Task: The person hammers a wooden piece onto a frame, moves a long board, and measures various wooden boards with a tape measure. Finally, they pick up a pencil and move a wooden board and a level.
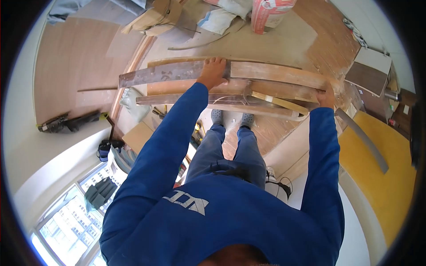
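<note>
A stack of long brown curved wooden boards [266, 77] lies crosswise in front of the person, above a dusty wooden floor [71, 66]. The left hand [214, 71] rests palm-down on the top board near its middle, fingers spread over the far edge. The right hand [326, 95] is closed around the stack's right end.
</note>
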### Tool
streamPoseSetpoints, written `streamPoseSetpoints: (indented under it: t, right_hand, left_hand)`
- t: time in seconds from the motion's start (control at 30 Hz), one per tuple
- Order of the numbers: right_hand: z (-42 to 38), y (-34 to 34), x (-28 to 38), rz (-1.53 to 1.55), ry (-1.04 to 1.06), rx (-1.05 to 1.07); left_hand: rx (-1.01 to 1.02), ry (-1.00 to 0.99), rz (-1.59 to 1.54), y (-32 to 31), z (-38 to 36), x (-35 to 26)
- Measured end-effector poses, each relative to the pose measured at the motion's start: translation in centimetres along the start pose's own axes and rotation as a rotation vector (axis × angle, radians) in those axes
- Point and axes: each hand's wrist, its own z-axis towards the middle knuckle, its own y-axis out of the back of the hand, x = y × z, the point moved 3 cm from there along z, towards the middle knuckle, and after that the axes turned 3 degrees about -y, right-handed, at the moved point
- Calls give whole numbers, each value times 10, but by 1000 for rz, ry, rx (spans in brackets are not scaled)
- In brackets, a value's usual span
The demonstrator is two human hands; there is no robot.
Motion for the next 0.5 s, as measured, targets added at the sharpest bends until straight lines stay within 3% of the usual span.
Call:
streamPoseSetpoints:
  t: [0.07, 0.1, 0.13, 0.2, 0.23, 0.33, 0.4, 0.43, 0.5]
  right_hand:
    - [-10, -13, 11, -1177, 556, 170]
    - [9, -8, 9, -1186, 555, 182]
    - [45, 12, 4, -655, 329, 125]
    - [60, 4, 13, -130, 107, 70]
    - [35, -18, 36, -365, 297, 94]
    - [-7, -81, 84, 201, 80, -175]
    - [-26, -93, 112, 117, 199, -78]
    - [-43, -106, 132, 110, 196, -78]
    - [-88, -138, 178, -21, 228, -129]
  left_hand:
    - [-22, -85, -7, 5, 2, 3]
    - [-23, -71, -12, 2, 4, 10]
    - [15, -132, -4, -3, 9, 14]
    - [41, -190, 4, 2, 28, 26]
    - [76, -218, -23, 14, 34, 31]
    - [121, -264, -101, 62, 33, 31]
    - [321, -225, -200, 82, 26, 28]
    - [323, -221, -207, 83, 22, 33]
    - [104, -362, -196, 91, 15, 39]
